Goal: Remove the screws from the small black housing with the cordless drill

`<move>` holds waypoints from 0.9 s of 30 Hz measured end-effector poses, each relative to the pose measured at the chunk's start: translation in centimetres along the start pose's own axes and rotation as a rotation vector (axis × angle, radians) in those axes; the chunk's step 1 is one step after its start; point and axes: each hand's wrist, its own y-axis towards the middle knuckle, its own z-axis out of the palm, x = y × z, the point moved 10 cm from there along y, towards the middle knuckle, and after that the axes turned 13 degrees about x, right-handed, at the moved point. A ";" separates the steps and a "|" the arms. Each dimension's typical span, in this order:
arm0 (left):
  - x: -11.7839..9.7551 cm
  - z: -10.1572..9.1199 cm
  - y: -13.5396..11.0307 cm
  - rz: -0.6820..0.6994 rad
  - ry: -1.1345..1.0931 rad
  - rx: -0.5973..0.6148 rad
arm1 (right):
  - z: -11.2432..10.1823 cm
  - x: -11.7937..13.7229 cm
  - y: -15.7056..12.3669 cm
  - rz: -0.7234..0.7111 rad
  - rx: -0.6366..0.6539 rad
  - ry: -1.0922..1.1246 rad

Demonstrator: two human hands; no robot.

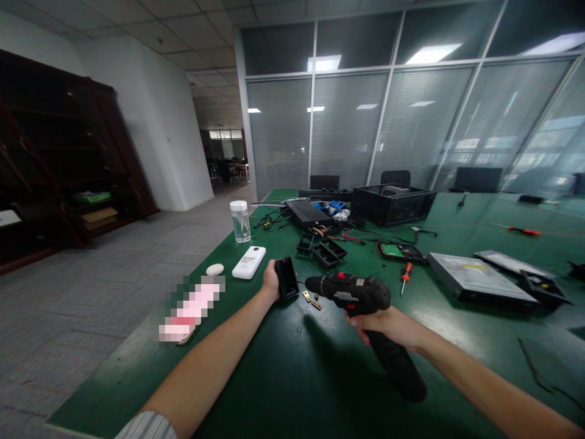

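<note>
My left hand [271, 284] is closed around the side of a small black open-fronted plastic box [287, 279], tilted above the green table [269, 372]. A black cordless drill [354, 291] is gripped in my right hand [381, 323], lying sideways with its chuck pointing left. Its thin bit points at the right side of the box; whether it touches is too small to tell. Below the drill's nose lie small brass-coloured metal pieces [311, 300]. Just beyond the box, several similar black plastic frames [328, 252] rest on the table.
On the left stand a clear bottle [240, 222], a white device [249, 262], a white oval object [214, 269] and a blurred pink item [192, 311]. Right are an orange screwdriver [406, 277] and a metal drive [479, 283]. Behind sits a black case [393, 204] among cables.
</note>
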 end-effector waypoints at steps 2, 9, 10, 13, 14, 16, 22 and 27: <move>0.0 0.0 0.0 -0.002 0.003 0.003 | 0.1 0.0 0.0 0.002 0.004 0.006; 0.1 0.0 0.1 -0.004 -0.011 0.002 | 0.1 0.0 0.1 0.004 0.016 -0.010; 0.1 0.0 0.0 -0.003 -0.010 -0.002 | 0.0 0.1 0.1 0.002 0.016 -0.014; 0.0 0.0 -0.1 -0.006 -0.007 -0.006 | -0.1 -0.2 0.1 0.019 0.010 -0.020; 0.0 0.1 -0.1 -0.009 -0.007 -0.006 | -0.1 -0.3 0.2 0.027 0.012 -0.018; 0.1 0.1 -0.1 -0.012 -0.008 -0.005 | -0.2 -0.3 0.2 0.026 0.012 -0.020; 0.0 0.1 -0.1 0.000 -0.003 -0.004 | 0.1 0.1 0.2 0.001 0.035 -0.026; 0.0 0.2 -0.2 -0.002 -0.012 0.000 | 0.1 0.1 0.1 0.005 0.029 -0.016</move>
